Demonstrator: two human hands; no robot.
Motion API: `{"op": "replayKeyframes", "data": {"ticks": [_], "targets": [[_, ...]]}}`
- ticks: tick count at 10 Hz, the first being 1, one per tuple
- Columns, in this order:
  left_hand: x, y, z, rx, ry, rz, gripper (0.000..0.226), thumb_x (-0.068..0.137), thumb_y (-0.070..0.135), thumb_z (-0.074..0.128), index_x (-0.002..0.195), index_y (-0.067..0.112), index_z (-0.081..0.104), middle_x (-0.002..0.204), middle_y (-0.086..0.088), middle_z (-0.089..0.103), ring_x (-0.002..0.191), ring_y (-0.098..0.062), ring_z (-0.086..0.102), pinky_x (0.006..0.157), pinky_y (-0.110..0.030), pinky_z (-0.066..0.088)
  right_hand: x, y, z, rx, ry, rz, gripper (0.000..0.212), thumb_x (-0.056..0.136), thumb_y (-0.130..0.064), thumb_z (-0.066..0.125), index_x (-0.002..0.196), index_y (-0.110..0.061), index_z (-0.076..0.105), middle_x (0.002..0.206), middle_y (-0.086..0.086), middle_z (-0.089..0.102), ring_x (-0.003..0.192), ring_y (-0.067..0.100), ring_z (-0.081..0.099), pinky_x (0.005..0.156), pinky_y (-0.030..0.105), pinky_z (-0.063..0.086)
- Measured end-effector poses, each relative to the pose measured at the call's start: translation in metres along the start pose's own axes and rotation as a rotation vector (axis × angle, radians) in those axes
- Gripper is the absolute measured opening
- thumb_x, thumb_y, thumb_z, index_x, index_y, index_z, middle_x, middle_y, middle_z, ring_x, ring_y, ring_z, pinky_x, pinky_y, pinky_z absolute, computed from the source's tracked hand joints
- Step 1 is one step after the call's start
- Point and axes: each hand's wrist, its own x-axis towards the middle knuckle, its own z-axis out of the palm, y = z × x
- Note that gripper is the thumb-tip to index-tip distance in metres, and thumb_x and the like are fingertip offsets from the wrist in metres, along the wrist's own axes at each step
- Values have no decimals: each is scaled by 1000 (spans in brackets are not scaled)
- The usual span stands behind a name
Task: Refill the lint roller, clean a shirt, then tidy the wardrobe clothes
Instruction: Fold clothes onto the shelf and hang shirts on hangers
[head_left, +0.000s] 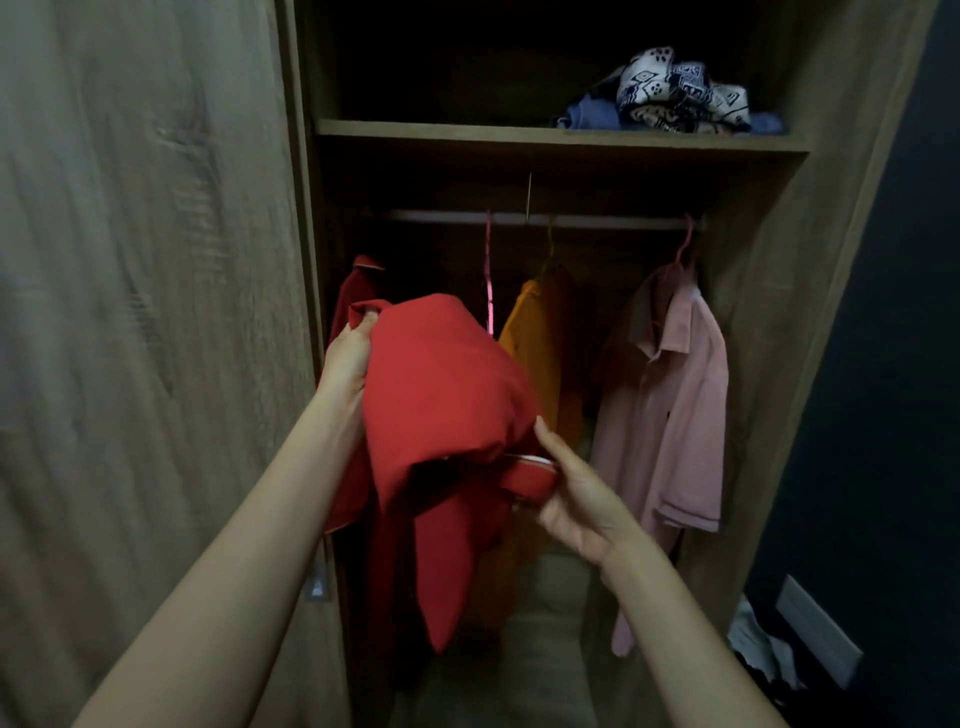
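A red shirt (441, 395) hangs bunched in front of the open wardrobe, held between both hands. My left hand (349, 353) grips its upper left edge with fingers closed on the cloth. My right hand (576, 493) holds the shirt's collar or cuff with white trim at the lower right. Behind it on the rail (545, 221) hang an orange shirt (540, 332), a pink shirt (670, 395) on a pink hanger and another red garment (358, 286) at the far left. A bare pink hanger (489, 270) hangs between them.
The wardrobe's upper shelf (519, 134) carries a crumpled pile of patterned and blue clothes (670, 93) at the right. A closed wooden door (145, 312) fills the left. Light items lie on the floor at the lower right (753, 639) beside a dark wall.
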Motion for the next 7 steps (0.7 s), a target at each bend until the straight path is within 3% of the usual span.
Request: {"op": "replayKeyframes", "data": {"ticks": [1,2,3,4,5,6,7], "targets": [[3,2,-6,-106,64,-1,31,101,26,47,127,12,54,85,3,59,72,-8,55,55,-15,49,4,-7,5,-104,-3,-135,31,75,-27,66,102,-11,68,88,2,74,69,11,68,56,25,55],[3,1,-6,-112,91,51,34,101,20,46,133,8,51,83,2,58,69,-7,55,45,-9,45,9,-5,0,-396,130,-306,11,80,-17,64,86,-9,69,71,-1,73,61,6,65,55,19,53],[5,1,-8,-80,123,93,29,101,18,46,128,10,53,89,0,60,71,-6,56,50,-9,46,11,-14,-3,-555,220,-465,9,87,-10,62,85,-11,70,71,-7,73,66,2,64,62,16,52],[14,-1,-13,-17,150,105,37,100,19,48,134,4,50,114,-9,64,98,-18,63,77,-20,50,8,-29,-12,-598,256,-547,8,86,-13,64,88,-12,72,74,-7,73,70,4,65,66,17,53],[20,-7,-16,96,139,135,18,100,19,47,109,11,60,94,-2,62,84,-13,58,63,-14,46,2,-48,-16,-575,332,-547,27,72,-37,72,86,-14,72,73,-4,74,69,11,65,61,20,52],[21,-13,-18,245,139,178,16,100,22,48,87,17,55,77,2,54,69,-9,50,54,-15,39,-3,-65,-19,-491,361,-601,68,48,-61,82,99,-18,67,67,-6,72,61,6,63,53,18,50],[22,-18,-18,363,139,256,15,98,27,52,101,13,56,87,-2,58,79,-14,55,69,-25,41,-7,-80,-15,-355,243,-614,53,67,-35,74,117,-23,60,63,-6,67,57,4,62,53,18,52]]}}
